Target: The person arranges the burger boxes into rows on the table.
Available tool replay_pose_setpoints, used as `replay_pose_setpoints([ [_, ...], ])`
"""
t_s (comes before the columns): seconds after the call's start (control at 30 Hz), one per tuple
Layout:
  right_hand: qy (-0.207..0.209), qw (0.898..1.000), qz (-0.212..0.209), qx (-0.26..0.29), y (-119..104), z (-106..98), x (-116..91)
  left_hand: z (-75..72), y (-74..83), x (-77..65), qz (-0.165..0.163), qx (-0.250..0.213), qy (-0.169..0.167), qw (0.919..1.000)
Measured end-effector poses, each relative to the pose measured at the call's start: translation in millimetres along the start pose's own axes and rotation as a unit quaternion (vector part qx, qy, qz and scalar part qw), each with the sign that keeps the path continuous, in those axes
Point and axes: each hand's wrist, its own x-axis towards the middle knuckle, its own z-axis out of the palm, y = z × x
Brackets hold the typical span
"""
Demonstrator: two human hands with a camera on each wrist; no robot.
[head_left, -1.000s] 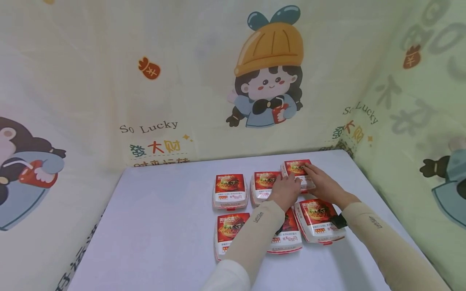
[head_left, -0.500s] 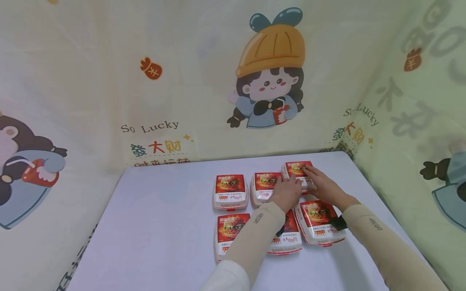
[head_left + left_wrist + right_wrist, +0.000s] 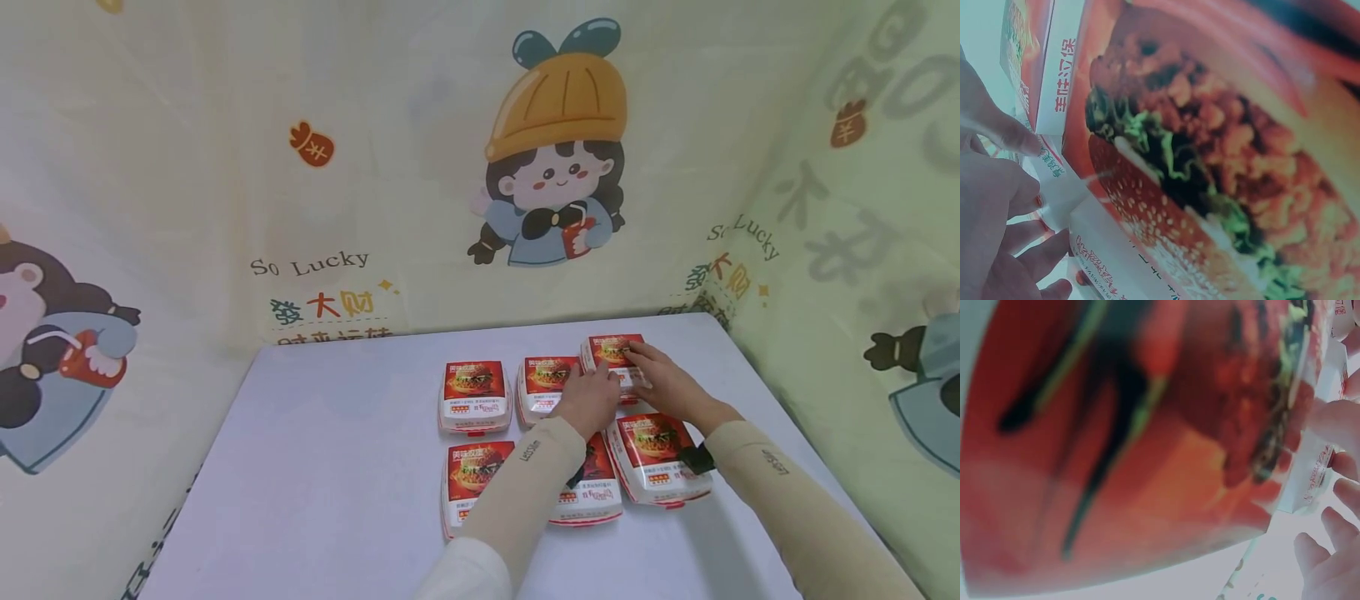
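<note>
In the head view, both hands are at the back right burger box (image 3: pixel 613 343), a white carton with a red burger picture on its lid. My left hand (image 3: pixel 591 398) touches its left side and covers part of the back middle burger box (image 3: pixel 546 375). From the right, my right hand (image 3: pixel 667 385) rests its fingertips on the carton's right edge. The left wrist view has the left thumb (image 3: pixel 1019 139) against a white carton side, its other fingers loosely bent. Spread fingers (image 3: pixel 1311 551) of the right hand show beside a carton in the right wrist view.
More burger boxes stand in two rows: one at the back left (image 3: pixel 475 396), others at the front left (image 3: pixel 472 471), front middle (image 3: pixel 588 492) and front right (image 3: pixel 654 442). They sit on a white table (image 3: pixel 322 467), with printed cloth walls (image 3: pixel 420 167) behind and beside it.
The head view has tilted up very slightly. Both hands and the back right burger box keep nearly the same place; the right hand's fingers have shifted a little on the carton's edge.
</note>
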Motion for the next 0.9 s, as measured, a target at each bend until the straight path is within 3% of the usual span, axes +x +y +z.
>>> replay_pose_setpoints([
  [0.3, -0.043, 0.997, 0.030, 0.048, -4.5, -2.2, 0.2, -1.3, -1.3, -2.8, 0.006, -0.006, 0.007, 0.9999],
  [0.63, -0.021, 0.999, -0.014, -0.023, -4.5, -2.3, -5.3, -6.7, -2.7, -4.2, 0.024, -0.047, 0.003, 0.9986],
  [0.9, -0.033, 0.999, -0.027, 0.019, -0.7, -1.7, -3.0, -5.3, -3.7, -3.6, 0.026, -0.048, 0.002, 0.9985],
])
